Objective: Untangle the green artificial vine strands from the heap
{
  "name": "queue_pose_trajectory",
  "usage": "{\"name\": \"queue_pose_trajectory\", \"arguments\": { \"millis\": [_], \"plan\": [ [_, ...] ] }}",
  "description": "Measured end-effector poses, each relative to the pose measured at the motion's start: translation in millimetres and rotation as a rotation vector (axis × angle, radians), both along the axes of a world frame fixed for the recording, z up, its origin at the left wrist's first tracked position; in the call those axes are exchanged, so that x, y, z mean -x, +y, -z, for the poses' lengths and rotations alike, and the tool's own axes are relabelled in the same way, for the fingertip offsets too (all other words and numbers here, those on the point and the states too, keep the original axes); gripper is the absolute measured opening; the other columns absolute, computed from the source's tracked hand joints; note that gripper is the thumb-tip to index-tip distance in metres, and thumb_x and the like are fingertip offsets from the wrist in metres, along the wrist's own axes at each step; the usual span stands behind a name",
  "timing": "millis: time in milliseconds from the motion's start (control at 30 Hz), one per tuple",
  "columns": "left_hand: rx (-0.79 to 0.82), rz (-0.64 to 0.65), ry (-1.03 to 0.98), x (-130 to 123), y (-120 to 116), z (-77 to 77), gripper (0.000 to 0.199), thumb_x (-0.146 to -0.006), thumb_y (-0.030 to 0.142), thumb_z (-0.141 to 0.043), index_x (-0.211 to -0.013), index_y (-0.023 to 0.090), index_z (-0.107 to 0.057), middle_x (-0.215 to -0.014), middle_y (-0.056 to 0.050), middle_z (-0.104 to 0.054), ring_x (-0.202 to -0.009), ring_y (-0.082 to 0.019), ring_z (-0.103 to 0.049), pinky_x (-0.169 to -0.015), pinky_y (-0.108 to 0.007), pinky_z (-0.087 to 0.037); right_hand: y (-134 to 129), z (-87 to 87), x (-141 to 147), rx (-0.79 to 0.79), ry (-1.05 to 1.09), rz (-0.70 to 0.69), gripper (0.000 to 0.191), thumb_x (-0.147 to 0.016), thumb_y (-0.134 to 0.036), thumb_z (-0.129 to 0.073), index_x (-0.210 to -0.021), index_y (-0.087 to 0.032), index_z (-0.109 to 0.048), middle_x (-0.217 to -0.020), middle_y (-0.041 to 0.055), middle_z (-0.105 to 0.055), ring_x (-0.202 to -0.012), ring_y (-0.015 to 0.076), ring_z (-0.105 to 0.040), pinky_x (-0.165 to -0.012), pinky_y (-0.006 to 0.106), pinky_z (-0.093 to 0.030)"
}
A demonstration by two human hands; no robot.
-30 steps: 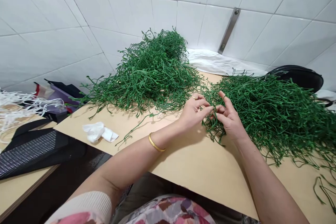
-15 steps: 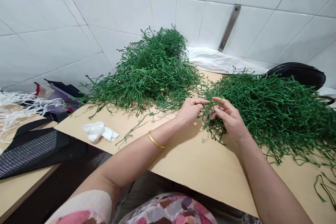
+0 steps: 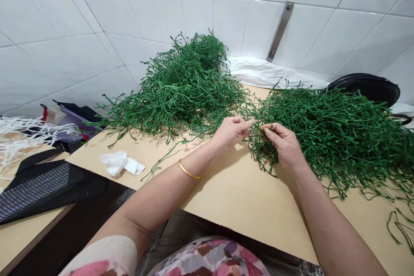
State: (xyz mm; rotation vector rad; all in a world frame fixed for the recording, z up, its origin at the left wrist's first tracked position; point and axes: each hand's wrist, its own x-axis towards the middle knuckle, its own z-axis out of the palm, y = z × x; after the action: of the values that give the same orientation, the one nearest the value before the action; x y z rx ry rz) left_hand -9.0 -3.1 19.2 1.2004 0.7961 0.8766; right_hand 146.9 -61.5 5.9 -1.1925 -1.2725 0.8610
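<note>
Two heaps of tangled green stems lie on a pale wooden board (image 3: 207, 168), and they look like artificial vine. One heap (image 3: 184, 88) is at the back against the wall, and a larger one (image 3: 336, 138) spreads to the right. My left hand (image 3: 231, 131) has a gold bangle (image 3: 189, 172) on its wrist, and its bunched fingertips reach the stems between the heaps. My right hand (image 3: 283, 144) pinches stems at the near edge of the right heap. The hands are close together, with fingertips almost meeting.
A crumpled white tissue (image 3: 118, 164) lies on the board at left. A black bag (image 3: 367, 88) and white cloth (image 3: 265, 73) sit behind the right heap against a tiled wall. White cords (image 3: 29, 138) and a dark mesh bag (image 3: 42, 189) are further left, beyond the board's edge.
My left hand has drawn slightly back and closed its fingers. My right hand has pinched its fingers closer together on the stems. The view has shifted slightly.
</note>
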Motion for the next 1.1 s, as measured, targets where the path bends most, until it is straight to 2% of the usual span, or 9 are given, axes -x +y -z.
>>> {"name": "queue_pose_trajectory", "arguments": {
  "millis": [133, 300, 400, 467, 567, 633, 833, 967, 1100],
  "plan": [
    [0.054, 0.120, 0.107, -3, -4, 5.6, 0.028, -0.058, 0.034, -0.073, -0.061, 0.013, -0.055, -0.053, 0.002, -0.051, -0.050, -0.006, -0.045, -0.048, -0.022, -0.034, -1, -0.3, 2, -0.010, -0.001, -0.012, 0.018, -0.073, -0.037, -0.062, -0.082, -0.022, -0.065, -0.079, -0.0004, -0.061, -0.076, 0.0141, -0.053, -0.073, 0.029, -0.043],
    [0.322, 0.116, -0.179, -9, -5, 12.3, 0.015, -0.060, 0.013, -0.069, -0.066, 0.012, -0.055, -0.060, 0.000, -0.058, -0.056, -0.008, -0.054, -0.055, -0.021, -0.039, -2, 0.9, 6, 0.058, 0.072, -0.038, 0.019, -0.072, -0.037, -0.063, -0.083, -0.022, -0.064, -0.075, -0.0007, -0.059, -0.070, 0.0128, -0.052, -0.067, 0.027, -0.042],
    [0.452, 0.112, -0.265, -11, -6, 10.9, 0.010, -0.063, 0.006, -0.061, -0.065, 0.013, -0.054, -0.060, -0.001, -0.059, -0.057, -0.009, -0.056, -0.059, -0.023, -0.042, 0, 4.6, 7, 0.046, 0.104, -0.009, 0.016, -0.073, -0.035, -0.063, -0.083, -0.022, -0.064, -0.073, -0.0021, -0.058, -0.069, 0.0113, -0.051, -0.067, 0.025, -0.041],
    [0.446, 0.080, -0.248, -11, -8, 8.8, 0.012, -0.063, 0.004, -0.060, -0.065, 0.014, -0.053, -0.055, 0.001, -0.056, -0.053, -0.008, -0.053, -0.056, -0.023, -0.041, 2, 7.0, 7, 0.020, 0.108, 0.035, 0.015, -0.073, -0.034, -0.063, -0.082, -0.022, -0.064, -0.072, -0.0024, -0.057, -0.067, 0.0105, -0.050, -0.066, 0.024, -0.041],
    [0.318, 0.028, -0.178, -11, -12, 6.3, 0.014, -0.061, 0.004, -0.062, -0.063, 0.014, -0.052, -0.051, 0.003, -0.053, -0.049, -0.008, -0.050, -0.051, -0.022, -0.037, 4, 7.7, 8, -0.013, 0.191, 0.137, 0.015, -0.072, -0.033, -0.064, -0.080, -0.021, -0.063, -0.078, -0.0014, -0.059, -0.067, 0.0100, -0.051, -0.067, 0.024, -0.043],
    [0.281, 0.049, -0.182, -12, -14, 6.2, 0.014, -0.060, 0.003, -0.063, -0.062, 0.013, -0.053, -0.052, 0.002, -0.054, -0.050, -0.008, -0.051, -0.052, -0.022, -0.037, 5, 5.9, 9, -0.006, 0.285, 0.174, 0.017, -0.069, -0.033, -0.065, -0.079, -0.021, -0.061, -0.082, -0.0001, -0.061, -0.069, 0.0110, -0.054, -0.068, 0.026, -0.045],
    [0.535, 0.206, -0.238, -12, -12, 8.9, 0.009, -0.067, 0.008, -0.062, -0.066, 0.012, -0.055, -0.055, 0.001, -0.055, -0.051, -0.008, -0.052, -0.055, -0.023, -0.041, 3, 0.9, 10, 0.053, 0.392, 0.101, 0.019, -0.069, -0.035, -0.065, -0.080, -0.021, -0.058, -0.087, 0.0008, -0.065, -0.059, 0.0100, -0.055, -0.059, 0.027, -0.049],
    [0.488, 0.134, -0.257, -9, -10, 8.2, 0.012, -0.066, 0.014, -0.067, -0.068, 0.013, -0.055, -0.055, 0.001, -0.055, -0.051, -0.008, -0.051, -0.054, -0.023, -0.042, 3, 1.1, 9, 0.065, 0.383, 0.077, 0.018, -0.070, -0.034, -0.065, -0.080, -0.021, -0.058, -0.084, 0.0000, -0.066, -0.056, 0.0080, -0.053, -0.054, 0.023, -0.047],
    [0.558, 0.112, -0.379, -8, -4, 9.0, 0.011, -0.068, 0.012, -0.065, -0.072, 0.015, -0.055, -0.064, 0.000, -0.059, -0.056, -0.010, -0.055, -0.057, -0.025, -0.045, 3, 0.8, 9, 0.093, 0.414, 0.066, 0.018, -0.069, -0.034, -0.065, -0.079, -0.021, -0.057, -0.080, -0.0008, -0.065, -0.057, 0.0085, -0.055, -0.052, 0.021, -0.046]
  ]
}}
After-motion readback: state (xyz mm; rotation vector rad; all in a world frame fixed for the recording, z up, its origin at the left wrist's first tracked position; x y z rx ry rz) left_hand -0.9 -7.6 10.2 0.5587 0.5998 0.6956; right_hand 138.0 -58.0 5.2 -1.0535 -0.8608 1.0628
